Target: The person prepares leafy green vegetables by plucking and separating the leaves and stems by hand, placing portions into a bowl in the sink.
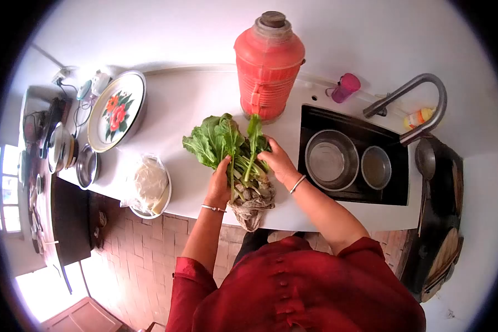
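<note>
A bunch of leafy green vegetables (218,141) lies on the white counter, its leaves pointing away from me. My left hand (220,181) is closed around the stems on the left side. From the right, my right hand (279,159) grips the upright leaves and stalks. At the near end of the bunch, a crumpled, dirty-looking plastic bag (252,213) surrounds the root ends and overhangs the counter's front edge. Greyish lumps show near its mouth; I cannot tell what they are.
Behind the greens stands a large red thermos (270,72). The black sink (348,195) at right holds two metal bowls, beside a curved faucet (440,99) and pink cup (347,87). Leftward are a floral enamel basin (97,123) and a bowl with a plastic-wrapped white mass (148,185).
</note>
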The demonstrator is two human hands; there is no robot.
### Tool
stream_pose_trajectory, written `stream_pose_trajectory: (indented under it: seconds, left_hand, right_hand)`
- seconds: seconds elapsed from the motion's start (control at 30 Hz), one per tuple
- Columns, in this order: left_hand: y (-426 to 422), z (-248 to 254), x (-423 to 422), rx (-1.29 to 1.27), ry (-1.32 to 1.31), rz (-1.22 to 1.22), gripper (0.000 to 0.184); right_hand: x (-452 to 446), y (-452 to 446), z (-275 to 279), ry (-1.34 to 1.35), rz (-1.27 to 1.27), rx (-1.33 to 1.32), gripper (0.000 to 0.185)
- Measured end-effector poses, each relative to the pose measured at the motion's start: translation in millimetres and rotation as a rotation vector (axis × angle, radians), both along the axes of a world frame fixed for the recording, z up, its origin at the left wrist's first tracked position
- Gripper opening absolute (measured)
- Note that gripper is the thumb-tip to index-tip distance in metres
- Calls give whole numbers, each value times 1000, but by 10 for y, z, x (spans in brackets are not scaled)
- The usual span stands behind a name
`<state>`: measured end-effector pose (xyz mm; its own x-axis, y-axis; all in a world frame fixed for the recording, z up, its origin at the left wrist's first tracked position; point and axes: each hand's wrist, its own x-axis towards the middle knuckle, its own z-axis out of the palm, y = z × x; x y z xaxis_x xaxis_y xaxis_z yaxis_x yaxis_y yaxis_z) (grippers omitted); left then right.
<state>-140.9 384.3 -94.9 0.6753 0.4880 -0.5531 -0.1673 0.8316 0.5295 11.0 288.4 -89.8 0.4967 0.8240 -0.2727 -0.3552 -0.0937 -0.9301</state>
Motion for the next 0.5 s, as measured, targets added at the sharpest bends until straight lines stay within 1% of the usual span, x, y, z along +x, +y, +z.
stream_pose_trajectory:
  seconds: [0.07, 0.13, 0.17, 0.2, 0.27, 0.37, 0.43, 0.5]
  left_hand:
    - [12, -76, -64, -21, -10, 14, 35]
    - [-20, -89, -125, 10, 59, 132, 35]
    - [-34, -132, -180, 4, 65, 138, 35]
    - [-45, -192, -243, 17, 67, 194, 35]
    - [-82, -240, -322, 31, 79, 297, 35]
    - [-81, -376, -446, 70, 94, 324, 32]
    - [-105, -376, -490, 37, 97, 367, 29]
    - [-126, -395, -514, 49, 123, 394, 30]
  right_hand:
    - [54, 4, -236, -26, -28, -81, 56]
    - [85, -53, -321, -6, -37, -87, 57]
    - [88, -91, -364, 11, -47, -90, 57]
    - [76, -123, -214, -46, -53, -129, 54]
    - [113, -177, -185, -7, -55, -117, 53]
    - [170, -206, -171, 31, -60, -79, 51]
    - [167, -223, -63, 102, -8, 10, 50]
    - [181, -213, -47, 82, 42, 10, 48]
